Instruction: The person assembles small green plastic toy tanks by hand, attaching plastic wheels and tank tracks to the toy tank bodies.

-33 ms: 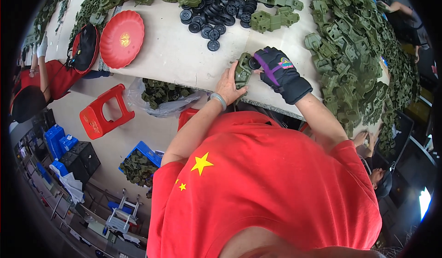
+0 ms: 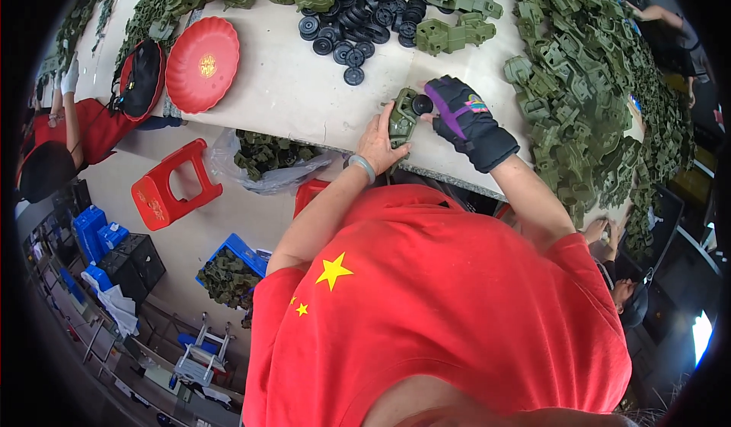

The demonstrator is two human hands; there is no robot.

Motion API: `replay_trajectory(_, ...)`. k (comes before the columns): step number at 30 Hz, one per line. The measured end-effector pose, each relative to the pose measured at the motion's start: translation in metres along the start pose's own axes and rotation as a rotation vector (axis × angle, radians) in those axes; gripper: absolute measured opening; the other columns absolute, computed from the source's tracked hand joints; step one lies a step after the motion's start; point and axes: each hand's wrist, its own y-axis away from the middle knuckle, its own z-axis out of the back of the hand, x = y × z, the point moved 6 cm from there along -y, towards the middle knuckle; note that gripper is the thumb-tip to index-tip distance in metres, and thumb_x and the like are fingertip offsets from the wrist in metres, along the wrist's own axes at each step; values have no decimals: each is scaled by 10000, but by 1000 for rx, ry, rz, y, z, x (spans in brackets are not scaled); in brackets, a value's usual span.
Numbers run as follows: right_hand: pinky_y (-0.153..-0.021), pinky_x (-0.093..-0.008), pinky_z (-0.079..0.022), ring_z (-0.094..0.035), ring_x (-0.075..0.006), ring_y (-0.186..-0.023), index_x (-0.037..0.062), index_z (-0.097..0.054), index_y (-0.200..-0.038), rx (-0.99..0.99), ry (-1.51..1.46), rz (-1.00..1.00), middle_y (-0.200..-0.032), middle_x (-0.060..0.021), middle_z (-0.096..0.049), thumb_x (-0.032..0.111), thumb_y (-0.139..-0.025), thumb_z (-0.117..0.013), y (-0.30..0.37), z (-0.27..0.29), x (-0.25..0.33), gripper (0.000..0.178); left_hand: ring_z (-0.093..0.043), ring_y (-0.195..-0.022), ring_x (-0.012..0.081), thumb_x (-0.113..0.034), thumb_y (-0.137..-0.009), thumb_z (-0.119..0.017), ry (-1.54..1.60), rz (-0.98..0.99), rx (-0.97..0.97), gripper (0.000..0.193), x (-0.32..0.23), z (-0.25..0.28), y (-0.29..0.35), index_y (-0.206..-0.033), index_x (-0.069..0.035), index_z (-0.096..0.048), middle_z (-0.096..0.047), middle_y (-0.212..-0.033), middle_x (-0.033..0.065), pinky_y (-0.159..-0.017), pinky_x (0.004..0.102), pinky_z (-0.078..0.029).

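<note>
A dark green plastic toy vehicle body point(image 2: 401, 122) sits at the table's near edge. My bare left hand point(image 2: 376, 147), with a band at the wrist, is closed around its left and near side, thumb and fingers apart across it. At its right side is a round black toy wheel point(image 2: 422, 105). My right hand point(image 2: 466, 122) wears a black and purple glove with the thumb tip bare. Its fingers are curled at the wheel's right edge, pinching it; the exact contact is partly hidden.
A pile of black wheels point(image 2: 354, 27) lies beyond my hands. Green vehicle bodies point(image 2: 575, 92) are heaped at the right, more at the far edge. A red scalloped plate point(image 2: 202, 65) lies left. A red stool point(image 2: 179, 185) stands below; people work at both sides.
My right hand has shifted slightly to the right, and more of the black wheel shows beside the vehicle body. My left hand has stayed in place.
</note>
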Motion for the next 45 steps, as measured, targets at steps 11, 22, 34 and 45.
replay_trajectory(11,-943,-475,-516,-660,-311,-1044,151,-714,-1139,193,285,377,-1058,-99,-698,273,-809,-689,-65,-54,39,353,-562,-1148,434,-423,-786,-832,-138,-16,18,1012,10,-8,-6,-1528,33,-316,-601,-1224,266,-1021,496,-491)
replay_trajectory(22,-889,-471,-508,-645,-327,-1005,125,-715,-1092,171,251,372,-1009,-104,-672,263,-806,-678,-69,-57,42,320,-579,-1124,416,-409,-795,-818,-90,-43,24,956,12,-12,-4,-1519,9,-355,-611,-1207,242,-987,504,-492)
replay_trajectory(34,-850,-508,-515,-655,-412,-973,35,-663,-1038,-187,-16,-354,-1026,-204,-700,284,-995,-590,-70,-54,-11,263,-595,-1110,433,-387,-796,-826,-81,-24,33,1079,-3,-2,-8,-1616,-21,-227,-625,-1169,257,-999,500,-488)
replay_trajectory(45,-846,-513,-527,-656,-409,-942,62,-652,-1042,4,131,39,-987,-196,-686,262,-924,-626,-73,-57,18,234,-619,-1087,483,-418,-826,-826,-66,-78,-55,1095,17,-19,0,-1631,-11,-206,-603,-1181,313,-978,522,-506)
